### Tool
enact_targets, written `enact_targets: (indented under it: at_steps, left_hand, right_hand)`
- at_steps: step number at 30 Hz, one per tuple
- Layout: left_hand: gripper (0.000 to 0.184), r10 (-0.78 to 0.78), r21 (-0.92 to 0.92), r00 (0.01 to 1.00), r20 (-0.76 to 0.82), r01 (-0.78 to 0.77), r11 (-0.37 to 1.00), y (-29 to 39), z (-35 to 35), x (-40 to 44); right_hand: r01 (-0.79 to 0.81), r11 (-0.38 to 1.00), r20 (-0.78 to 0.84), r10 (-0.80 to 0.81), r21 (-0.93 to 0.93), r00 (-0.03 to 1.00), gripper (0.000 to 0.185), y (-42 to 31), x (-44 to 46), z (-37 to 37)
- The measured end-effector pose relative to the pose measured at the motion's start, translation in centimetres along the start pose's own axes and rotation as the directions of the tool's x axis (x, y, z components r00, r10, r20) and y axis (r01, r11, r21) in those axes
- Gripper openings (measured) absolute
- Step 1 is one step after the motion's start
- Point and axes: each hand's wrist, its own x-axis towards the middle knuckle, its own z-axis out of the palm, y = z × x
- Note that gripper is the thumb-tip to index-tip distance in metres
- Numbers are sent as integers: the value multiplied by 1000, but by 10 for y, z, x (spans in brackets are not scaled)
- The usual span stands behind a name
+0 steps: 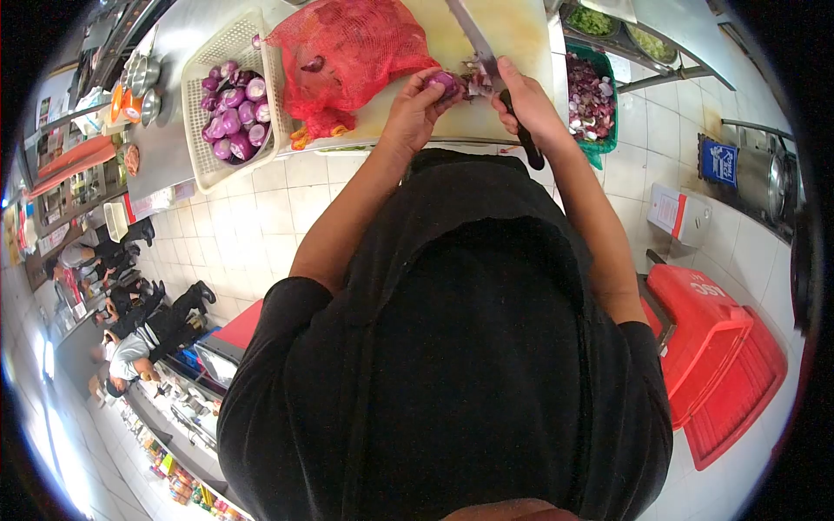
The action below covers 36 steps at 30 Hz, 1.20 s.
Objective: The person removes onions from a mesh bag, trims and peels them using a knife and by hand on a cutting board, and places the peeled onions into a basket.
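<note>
My left hand [415, 111] pinches a red onion [445, 84] over the pale cutting board [521, 26]. A knife [472, 33] is gripped in my right hand [528, 102], its black handle sticking out below the fist and its blade pointing up and away. Between the two hands, onion skins and scraps [477, 80] lie on the board, close to the blade. Left of my left hand rests a red mesh sack [352, 52], its contents hard to make out. Farther left, a cream plastic basket [193, 122] holds many purple onions [233, 117].
A green crate [615, 104] of onion peelings stands right of the board. Metal bowls [146, 78] sit at the far left. To the lower right is a red bin [704, 339], with a large metal pot [760, 182] above it. Several people [139, 347] stand at the left.
</note>
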Motion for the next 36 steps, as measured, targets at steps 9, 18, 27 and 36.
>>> enact_targets:
  at_steps: [9, 18, 27, 36]
  left_hand:
    - [48, 138, 521, 990, 9, -123, 845, 3, 10, -1]
    - [59, 241, 605, 957, 159, -288, 742, 7, 15, -7]
    - [40, 234, 592, 965, 115, -256, 764, 5, 14, -6]
    - [28, 104, 76, 995, 7, -105, 992, -3, 20, 4]
  right_hand:
    - [-65, 998, 142, 67, -22, 988, 56, 4, -4, 8]
    - [-71, 994, 163, 83, -80, 983, 59, 1, 0, 6]
    - [-107, 993, 13, 108, -40, 994, 62, 26, 16, -1]
    - [-105, 984, 155, 82, 146, 984, 63, 4, -1, 10]
